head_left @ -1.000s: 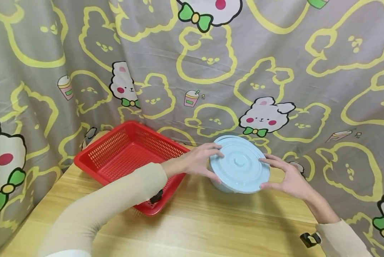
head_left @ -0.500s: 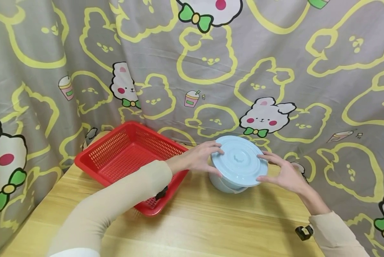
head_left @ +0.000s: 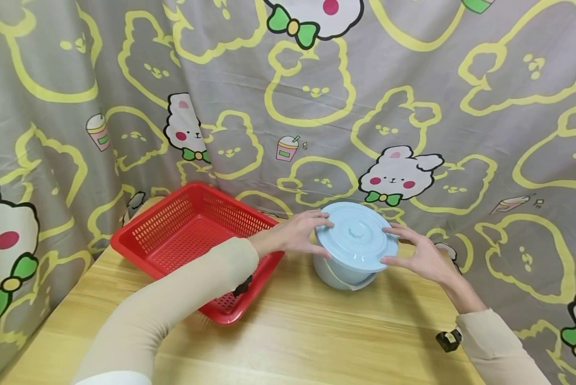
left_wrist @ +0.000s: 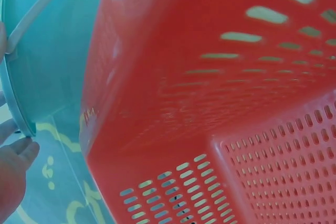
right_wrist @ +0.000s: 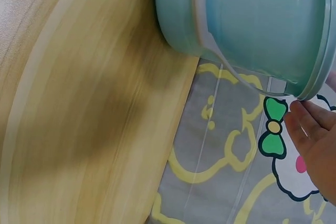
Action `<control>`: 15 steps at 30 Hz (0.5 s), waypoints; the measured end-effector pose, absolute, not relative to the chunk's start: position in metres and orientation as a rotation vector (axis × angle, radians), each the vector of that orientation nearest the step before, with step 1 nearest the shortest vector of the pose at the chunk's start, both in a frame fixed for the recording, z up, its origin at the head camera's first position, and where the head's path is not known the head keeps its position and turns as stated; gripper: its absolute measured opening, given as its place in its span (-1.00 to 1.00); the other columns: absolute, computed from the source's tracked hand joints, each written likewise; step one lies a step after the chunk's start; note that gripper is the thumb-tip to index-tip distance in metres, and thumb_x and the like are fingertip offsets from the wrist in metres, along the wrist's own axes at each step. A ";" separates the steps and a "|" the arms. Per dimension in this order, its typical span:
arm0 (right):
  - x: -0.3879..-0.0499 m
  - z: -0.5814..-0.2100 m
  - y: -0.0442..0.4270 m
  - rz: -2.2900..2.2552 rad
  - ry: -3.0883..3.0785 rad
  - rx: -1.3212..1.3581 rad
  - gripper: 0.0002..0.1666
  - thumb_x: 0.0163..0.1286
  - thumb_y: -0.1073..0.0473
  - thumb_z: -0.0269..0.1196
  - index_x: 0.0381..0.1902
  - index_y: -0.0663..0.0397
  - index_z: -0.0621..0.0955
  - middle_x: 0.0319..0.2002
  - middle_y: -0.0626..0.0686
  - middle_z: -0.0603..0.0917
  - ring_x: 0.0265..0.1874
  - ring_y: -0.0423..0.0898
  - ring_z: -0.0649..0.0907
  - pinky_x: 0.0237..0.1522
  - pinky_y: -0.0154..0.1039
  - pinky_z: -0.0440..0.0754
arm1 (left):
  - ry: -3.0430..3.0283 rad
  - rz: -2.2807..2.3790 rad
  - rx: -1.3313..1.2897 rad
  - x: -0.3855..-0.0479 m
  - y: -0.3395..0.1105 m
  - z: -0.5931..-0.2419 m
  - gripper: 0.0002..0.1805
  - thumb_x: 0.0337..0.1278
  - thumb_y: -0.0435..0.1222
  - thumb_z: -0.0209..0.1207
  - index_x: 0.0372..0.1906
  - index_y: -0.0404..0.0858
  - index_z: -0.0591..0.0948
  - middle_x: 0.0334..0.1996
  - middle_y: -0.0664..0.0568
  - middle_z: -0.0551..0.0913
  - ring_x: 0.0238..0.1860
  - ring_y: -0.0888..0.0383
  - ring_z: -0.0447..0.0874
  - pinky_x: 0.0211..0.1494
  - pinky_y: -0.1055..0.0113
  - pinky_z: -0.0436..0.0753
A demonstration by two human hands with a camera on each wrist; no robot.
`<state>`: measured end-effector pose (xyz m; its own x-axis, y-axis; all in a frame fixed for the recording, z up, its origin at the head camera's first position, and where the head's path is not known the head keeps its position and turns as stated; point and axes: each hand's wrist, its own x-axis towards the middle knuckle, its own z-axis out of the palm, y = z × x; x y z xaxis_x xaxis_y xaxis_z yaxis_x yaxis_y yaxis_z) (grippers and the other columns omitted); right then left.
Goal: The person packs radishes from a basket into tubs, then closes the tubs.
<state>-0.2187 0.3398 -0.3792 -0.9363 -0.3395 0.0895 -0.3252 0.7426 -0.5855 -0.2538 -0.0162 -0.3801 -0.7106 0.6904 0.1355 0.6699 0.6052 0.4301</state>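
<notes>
A light blue round lid [head_left: 357, 235] lies over the mouth of a light blue bucket [head_left: 345, 277] on the wooden table. My left hand [head_left: 298, 235] holds the left rim of the lid, fingers spread on its edge and thumb at the near side. Opposite it, my right hand [head_left: 422, 258] holds the right rim between thumb and fingers. The bucket's thin handle [head_left: 335, 275] hangs at the front. In the right wrist view the bucket [right_wrist: 262, 24] shows from the side, my right fingertips touching its upper rim. Whether the lid is fully seated cannot be told.
A red perforated plastic basket [head_left: 191, 238] stands to the left, partly behind my left forearm. The wooden table [head_left: 307, 342] extends in front. A grey patterned curtain [head_left: 249, 80] hangs close behind the bucket and basket. A black wrist device [head_left: 448, 339] sits by my right sleeve.
The lid has shifted left and back, and more of the bucket's side and handle shows below it. Both hands stay at the rim; the right has moved left with it.
</notes>
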 end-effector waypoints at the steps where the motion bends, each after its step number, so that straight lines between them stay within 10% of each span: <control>1: -0.219 -0.380 0.340 -0.970 2.909 -0.551 -0.11 0.23 -0.10 0.59 0.45 0.00 0.53 0.62 0.33 0.29 0.40 0.38 0.51 0.34 0.39 0.49 | 2.775 0.710 1.176 -0.254 -0.016 -0.380 -0.13 0.09 0.21 0.48 0.46 -0.09 0.54 0.61 -0.12 0.36 0.68 -0.21 0.19 0.72 -0.14 0.28; 15: -0.224 -0.386 0.342 -0.984 2.943 -0.571 -0.21 0.31 -0.05 0.54 0.42 0.02 0.55 0.57 0.35 0.37 0.39 0.41 0.52 0.31 0.42 0.53 | 2.787 0.675 1.151 -0.253 -0.013 -0.380 -0.12 0.12 0.24 0.45 0.48 -0.06 0.51 0.64 -0.09 0.32 0.69 -0.18 0.17 0.73 -0.13 0.27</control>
<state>-0.2241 0.3417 -0.3861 -0.9344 -0.3334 0.1256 -0.3419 0.7400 -0.5792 -0.2534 -0.0134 -0.3795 -0.7212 0.6830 0.1160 0.6604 0.6272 0.4130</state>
